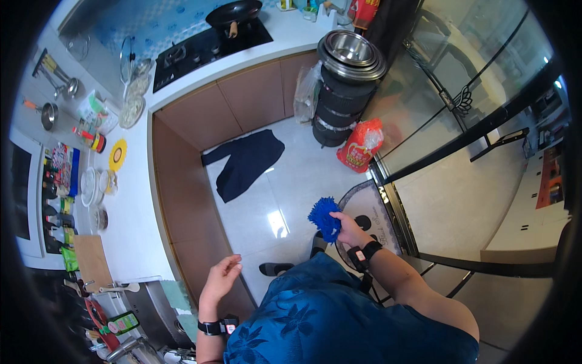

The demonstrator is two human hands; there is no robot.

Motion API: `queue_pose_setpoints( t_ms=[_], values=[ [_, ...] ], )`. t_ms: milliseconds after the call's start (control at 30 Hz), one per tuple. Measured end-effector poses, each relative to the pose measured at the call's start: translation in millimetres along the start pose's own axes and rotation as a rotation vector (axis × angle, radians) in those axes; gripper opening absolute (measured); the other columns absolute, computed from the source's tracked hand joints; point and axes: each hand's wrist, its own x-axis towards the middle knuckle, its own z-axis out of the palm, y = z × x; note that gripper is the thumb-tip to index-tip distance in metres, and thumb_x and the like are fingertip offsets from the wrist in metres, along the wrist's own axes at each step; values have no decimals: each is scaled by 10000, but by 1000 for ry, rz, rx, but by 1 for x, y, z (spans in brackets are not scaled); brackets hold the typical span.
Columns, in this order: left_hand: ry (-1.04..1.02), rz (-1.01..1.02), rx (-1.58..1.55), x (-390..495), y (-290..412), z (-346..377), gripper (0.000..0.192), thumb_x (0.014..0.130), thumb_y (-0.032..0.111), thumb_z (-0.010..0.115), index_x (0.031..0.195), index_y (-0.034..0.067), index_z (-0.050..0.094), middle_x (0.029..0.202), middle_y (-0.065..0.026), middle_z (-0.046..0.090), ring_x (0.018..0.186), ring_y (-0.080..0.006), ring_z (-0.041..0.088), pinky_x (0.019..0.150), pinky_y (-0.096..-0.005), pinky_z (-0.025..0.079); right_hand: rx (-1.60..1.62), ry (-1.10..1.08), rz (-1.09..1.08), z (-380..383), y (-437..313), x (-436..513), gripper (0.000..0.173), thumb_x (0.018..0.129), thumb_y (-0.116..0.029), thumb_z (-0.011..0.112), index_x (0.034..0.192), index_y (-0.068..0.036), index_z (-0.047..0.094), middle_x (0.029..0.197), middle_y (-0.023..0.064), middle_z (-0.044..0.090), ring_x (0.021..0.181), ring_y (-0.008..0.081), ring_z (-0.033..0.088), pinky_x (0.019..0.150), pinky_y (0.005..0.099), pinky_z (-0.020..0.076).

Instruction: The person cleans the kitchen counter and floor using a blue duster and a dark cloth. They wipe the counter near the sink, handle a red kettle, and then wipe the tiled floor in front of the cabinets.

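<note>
My right hand [353, 230] is closed around a blue chenille cleaning cloth [324, 218]. Its shaggy strands stick out past my fingers, above the floor beside a mat. Empty and loosely curled, my left hand [220, 278] hovers near the brown cabinet front [186, 200] by the sink side of the counter. Dark trousers [248, 161] lie spread on the tiled floor [254, 227] in front of the cabinets.
A tall black container [338, 107] topped with nested steel bowls [350, 50] stands at the counter's end. Beside it sits a red plastic sack [361, 148]. A decorated mat [363, 209] lies against the sliding-door track [400, 223]. On the counter are a wok [234, 16] and a cutting board [93, 261].
</note>
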Motion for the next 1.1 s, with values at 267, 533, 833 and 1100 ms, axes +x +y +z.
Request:
queue_pose_setpoints(
  t_ms=[267, 533, 833, 1100],
  values=[
    [-104, 89, 87, 64, 69, 64, 355, 906, 198, 610, 1193, -8, 579, 1075, -137, 659, 963, -191, 631, 834, -297, 499, 83, -49, -1, -64, -86, -17, 356, 893, -210, 540, 1203, -35, 553, 1111, 125, 639, 987, 265, 618, 885, 404, 495],
    [-282, -26, 239, 97, 96, 85, 382, 917, 229, 591, 1230, 12, 556, 1159, -140, 632, 1043, -236, 614, 882, -326, 482, 212, 105, -26, -121, -90, -31, 268, 896, -231, 554, 1074, -44, 628, 1009, 91, 676, 952, 233, 624, 893, 376, 484],
    [-412, 62, 327, 170, 116, 75, 440, 913, 313, 576, 1239, 19, 550, 1183, -167, 618, 1034, -285, 624, 855, -352, 495, 229, 181, -110, -127, -96, -23, 453, 872, -302, 599, 1236, -41, 531, 1175, 148, 607, 1041, 309, 582, 914, 463, 459],
    [-568, 43, 355, 256, 78, 39, 450, 924, 341, 561, 1257, 39, 535, 1196, -162, 611, 1049, -295, 616, 864, -363, 499, 175, 232, -112, -73, -129, 18, 507, 851, -318, 608, 1282, -75, 499, 1213, 141, 589, 1097, 322, 557, 926, 531, 437]
  ],
)
